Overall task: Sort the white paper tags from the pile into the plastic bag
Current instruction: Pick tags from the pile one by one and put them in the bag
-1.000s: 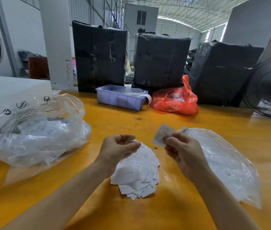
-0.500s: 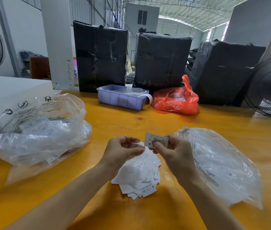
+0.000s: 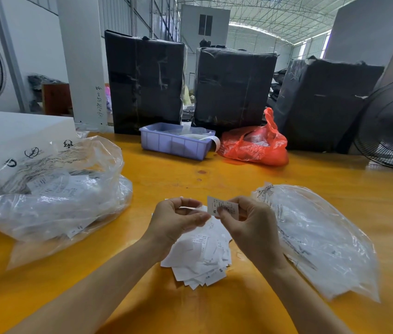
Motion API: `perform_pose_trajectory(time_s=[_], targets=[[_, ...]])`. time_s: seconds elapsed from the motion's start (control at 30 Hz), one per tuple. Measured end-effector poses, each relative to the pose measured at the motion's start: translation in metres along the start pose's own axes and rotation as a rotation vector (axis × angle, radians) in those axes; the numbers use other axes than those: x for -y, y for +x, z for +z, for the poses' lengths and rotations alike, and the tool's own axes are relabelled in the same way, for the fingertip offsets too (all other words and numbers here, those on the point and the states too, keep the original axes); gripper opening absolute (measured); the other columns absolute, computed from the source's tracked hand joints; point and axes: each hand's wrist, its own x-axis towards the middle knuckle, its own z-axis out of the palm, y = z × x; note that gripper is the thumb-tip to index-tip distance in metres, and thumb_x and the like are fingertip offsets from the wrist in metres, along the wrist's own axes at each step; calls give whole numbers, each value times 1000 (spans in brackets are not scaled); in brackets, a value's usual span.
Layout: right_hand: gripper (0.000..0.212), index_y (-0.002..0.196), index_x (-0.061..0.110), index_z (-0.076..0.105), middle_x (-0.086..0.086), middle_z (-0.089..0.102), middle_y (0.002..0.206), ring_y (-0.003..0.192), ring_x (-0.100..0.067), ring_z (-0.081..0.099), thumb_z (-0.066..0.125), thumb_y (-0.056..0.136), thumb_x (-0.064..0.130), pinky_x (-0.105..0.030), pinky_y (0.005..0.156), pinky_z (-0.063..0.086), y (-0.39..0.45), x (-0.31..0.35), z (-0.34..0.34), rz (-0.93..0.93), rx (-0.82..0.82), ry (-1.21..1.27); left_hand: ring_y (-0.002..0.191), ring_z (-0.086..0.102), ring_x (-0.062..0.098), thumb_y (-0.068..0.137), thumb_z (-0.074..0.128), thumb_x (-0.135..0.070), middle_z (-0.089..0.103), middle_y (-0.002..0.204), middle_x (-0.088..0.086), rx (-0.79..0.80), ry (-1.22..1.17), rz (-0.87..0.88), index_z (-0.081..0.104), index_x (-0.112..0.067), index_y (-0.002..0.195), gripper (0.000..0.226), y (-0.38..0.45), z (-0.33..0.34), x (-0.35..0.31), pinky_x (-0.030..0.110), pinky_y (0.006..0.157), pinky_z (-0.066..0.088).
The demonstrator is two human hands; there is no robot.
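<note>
Head view of a yellow-orange wooden table (image 3: 190,179). The right hand (image 3: 246,225) pinches a single small white paper tag printed with the letter M (image 3: 222,208) between thumb and fingertips, holding it upright above the far edge of the loose pile of white paper tags (image 3: 202,256), which lies near the person at the centre of the table. The left hand (image 3: 176,220) hovers just beside the tag with its fingers curled; it appears to pinch a thin white slip, though the view is too small to confirm this. One second ago the right hand held the tag further right, close to the mouth of the flat clear plastic bag (image 3: 316,239) lying to the right of the pile; it has since brought the tag back toward the centre, facing the camera. This suggests that the tag is being read or checked between the two hands, not dropped into the bag, so the transfer of this tag is not yet done. The pile looks unchanged, and most of the sorting remains. To the left lies a larger crumpled clear plastic bag holding printed paper (image 3: 51,189); at the far side stand a lilac plastic tray (image 3: 176,143) and a red plastic bag (image 3: 255,145).
</note>
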Motion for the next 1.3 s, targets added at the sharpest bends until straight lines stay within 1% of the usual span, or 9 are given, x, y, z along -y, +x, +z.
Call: perform_pose_trajectory(time_s=[0.27,0.4,0.53,0.63,0.73,0.9,1.07,1.17,1.3], targets=[[9,76,9,69,-5,61,59,50,-17,49,69,82,15,-34,49,41,0,-1,-1,102,202,15,62,68,14,69,78,-1,73,72,7,-6,45,32,63,-7,90,27,0,-1,2,36,80,53],[4,92,11,63,-2,58,73,60,-13,50,62,89,13,-25,54,42,2,-2,-5,288,413,65,62,69,14,72,77,-1,74,73,10,8,121,72,63,-7,91,25,-1,-1,3,20,62,53],[30,114,20,52,0,61,89,65,-7,55,63,88,9,-11,49,43,4,-2,-9,366,543,62,67,71,15,74,77,-4,73,73,11,19,200,91,66,-8,90,21,-1,0,4,21,62,54],[41,109,21,51,-14,68,86,76,-22,66,75,77,9,-32,68,53,5,-4,-8,366,473,135,70,72,19,74,77,-4,74,76,12,55,199,93,67,-7,88,18,-3,1,5,22,62,55],[20,97,17,59,-10,70,75,69,-22,68,72,82,11,-41,71,57,4,-6,-4,303,341,153,74,71,19,76,75,-5,74,79,10,28,138,93,69,-4,86,11,-2,2,6,24,67,57],[5,90,17,68,4,70,68,58,-8,66,66,87,14,-25,60,57,-2,-4,5,217,211,168,80,70,28,81,71,-15,71,83,16,-66,-55,2,69,-3,83,12,-2,7,8,37,75,58],[10,95,14,72,8,69,72,63,-3,64,66,87,17,-17,58,51,-4,-1,8,180,97,159,84,65,23,69,77,-25,70,79,7,-104,-335,-199,72,-13,80,17,-5,14,4,32,66,54],[19,93,16,76,10,68,87,77,-3,63,66,84,30,-20,65,51,-5,3,7,129,143,110,86,63,17,57,78,-33,71,81,4,-97,-387,-217,75,-15,88,36,-6,13,1,31,69,51],[38,92,13,75,9,67,99,78,-3,67,69,68,42,-22,70,56,-7,8,6,119,229,240,88,66,18,64,75,-31,73,91,5,-34,-419,-171,76,-12,88,30,-7,12,-1,30,71,50]])
